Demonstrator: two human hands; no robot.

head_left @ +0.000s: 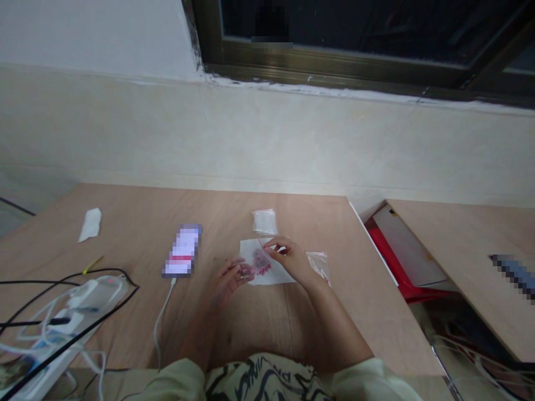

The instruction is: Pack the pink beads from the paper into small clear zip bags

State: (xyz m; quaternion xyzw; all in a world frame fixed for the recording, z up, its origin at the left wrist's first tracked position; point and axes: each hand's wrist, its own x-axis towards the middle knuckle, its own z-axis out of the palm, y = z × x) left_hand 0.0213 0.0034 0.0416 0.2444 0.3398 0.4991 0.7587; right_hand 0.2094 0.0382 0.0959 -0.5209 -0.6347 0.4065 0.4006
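Observation:
A white sheet of paper (pixel 281 274) lies on the wooden table, with small pink-red beads (pixel 263 269) over it. Over the beads appears a small clear zip bag (pixel 259 255) with a red line at its top edge. My right hand (pixel 289 257) reaches in from the right and pinches that top edge between thumb and fingers. At the sheet's left edge is my left hand (pixel 230 278), its fingers curled, with something small and pinkish at the fingertips that I cannot make out. How many beads are inside the bag is unclear.
Clear plastic bags lie behind the paper (pixel 264 221) and to its right (pixel 319 264). A phone (pixel 183 252) on a white cable is at the left, near a power strip (pixel 94 295) with tangled cords. White tissue (pixel 90 224) lies farther back. A gap separates the second table (pixel 468 234).

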